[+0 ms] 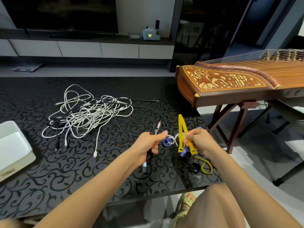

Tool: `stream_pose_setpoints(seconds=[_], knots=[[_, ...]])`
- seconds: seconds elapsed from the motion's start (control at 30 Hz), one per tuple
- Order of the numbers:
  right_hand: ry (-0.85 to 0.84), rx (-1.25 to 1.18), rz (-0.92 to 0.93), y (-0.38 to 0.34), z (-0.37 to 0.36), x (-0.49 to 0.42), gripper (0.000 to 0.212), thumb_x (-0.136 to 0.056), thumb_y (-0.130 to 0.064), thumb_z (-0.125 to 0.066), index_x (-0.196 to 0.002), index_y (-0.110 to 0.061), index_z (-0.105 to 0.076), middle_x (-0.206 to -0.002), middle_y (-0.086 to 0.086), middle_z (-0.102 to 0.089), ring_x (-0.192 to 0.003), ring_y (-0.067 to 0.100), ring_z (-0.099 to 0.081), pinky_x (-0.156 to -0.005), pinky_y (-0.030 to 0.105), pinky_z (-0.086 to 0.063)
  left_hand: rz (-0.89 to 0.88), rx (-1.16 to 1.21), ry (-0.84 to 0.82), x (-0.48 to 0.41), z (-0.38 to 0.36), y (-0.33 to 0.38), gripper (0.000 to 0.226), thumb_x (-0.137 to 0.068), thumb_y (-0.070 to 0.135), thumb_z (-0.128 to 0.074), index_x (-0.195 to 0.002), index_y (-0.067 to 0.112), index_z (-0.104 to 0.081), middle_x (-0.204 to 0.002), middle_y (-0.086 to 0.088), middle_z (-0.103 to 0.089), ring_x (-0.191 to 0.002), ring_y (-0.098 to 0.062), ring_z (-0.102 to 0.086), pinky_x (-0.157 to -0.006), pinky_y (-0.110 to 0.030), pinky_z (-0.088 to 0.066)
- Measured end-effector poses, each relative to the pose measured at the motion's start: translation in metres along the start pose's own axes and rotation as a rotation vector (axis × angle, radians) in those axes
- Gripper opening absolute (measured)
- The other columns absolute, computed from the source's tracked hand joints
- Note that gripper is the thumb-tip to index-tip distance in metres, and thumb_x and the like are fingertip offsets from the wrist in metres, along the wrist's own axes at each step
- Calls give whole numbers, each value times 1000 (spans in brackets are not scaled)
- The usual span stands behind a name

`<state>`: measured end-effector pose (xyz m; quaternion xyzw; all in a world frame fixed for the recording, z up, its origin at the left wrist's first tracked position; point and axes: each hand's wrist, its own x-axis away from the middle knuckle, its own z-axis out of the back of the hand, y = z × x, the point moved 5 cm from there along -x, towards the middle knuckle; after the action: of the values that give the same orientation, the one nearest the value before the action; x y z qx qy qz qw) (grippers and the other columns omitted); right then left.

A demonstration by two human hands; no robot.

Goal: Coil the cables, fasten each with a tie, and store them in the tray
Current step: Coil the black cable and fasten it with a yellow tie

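Observation:
A tangled heap of white and black cables (88,114) lies on the black patterned table (49,170). My left hand (151,143) grips a folded black cable (155,129) whose red-tipped plug sticks up; one strand arcs back to the heap. My right hand (197,139) pinches yellow ties (182,129) that stand upright. Between my hands lie a curled purple tie (167,142) and a white tie (176,137). A green tie (205,165) and a black tie (195,168) rest near the table's front right corner. The white tray (14,150) sits at the left edge.
A wooden zither (238,83) on a stand is close to the table's right side. A TV console with drawers (98,48) runs along the back wall. My knee and a green sandal (185,204) show below the table's front edge.

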<state>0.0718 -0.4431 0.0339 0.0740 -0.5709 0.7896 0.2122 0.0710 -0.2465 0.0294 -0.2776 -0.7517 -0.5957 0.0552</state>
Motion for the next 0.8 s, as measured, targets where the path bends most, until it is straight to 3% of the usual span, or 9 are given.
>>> stream_pose_setpoints(seconds=[0.13,0.27,0.37,0.5,0.6,0.7,0.8], knots=[[-113,-140,-58,1,-1,1,17,-94,-1,-50,-82,-2,-62,-51,3,-58,-40,10,-48,-37,19,-39,-18,-103,144,-35,-22,-5,23,-89,18,-65,-84,7,-46,-62,-1,-37,-48,-12,-27,-40,-20,-27],[-199,-227,-115,2,2,0,20,-92,-3,-51,-80,-4,-66,-53,3,-53,-41,10,-42,-36,19,-34,-75,-177,165,-65,-39,-3,34,-90,21,-64,-67,15,-40,-60,1,-35,-52,-14,-31,-40,-19,-29],[-235,-291,-174,2,7,-3,17,-93,-3,-48,-85,-1,-64,-52,3,-49,-41,10,-38,-34,18,-31,-111,-232,153,-80,-46,-4,33,-90,15,-63,-71,13,-36,-59,1,-29,-48,-14,-25,-40,-21,-25],[-197,-318,-225,-1,19,-3,15,-91,-1,-50,-79,1,-60,-49,1,-45,-37,8,-35,-32,16,-27,-196,-329,193,-88,-48,-6,21,-89,12,-63,-73,9,-49,-53,4,-34,-38,-5,-30,-39,-17,-26],[-111,-192,-177,-10,36,0,14,-85,3,-56,-71,0,-56,-50,4,-42,-39,11,-31,-33,19,-24,-197,-410,246,-95,-46,-10,20,-88,15,-64,-72,10,-54,-53,4,-39,-46,-9,-34,-42,-19,-28],[-12,-104,-103,-23,55,5,8,-82,5,-57,-83,10,-64,-46,5,-45,-39,13,-32,-34,21,-25,-157,-414,301,-101,-38,-15,17,-89,16,-63,-77,8,-55,-58,-1,-41,-51,-14,-36,-50,-25,-31],[32,-108,-61,-30,67,9,11,-80,2,-60,-84,11,-66,-44,4,-49,-37,12,-35,-34,21,-28,-146,-439,303,-103,-34,-14,28,-90,15,-61,-67,12,-45,-58,0,-36,-51,-14,-31,-50,-27,-26]])
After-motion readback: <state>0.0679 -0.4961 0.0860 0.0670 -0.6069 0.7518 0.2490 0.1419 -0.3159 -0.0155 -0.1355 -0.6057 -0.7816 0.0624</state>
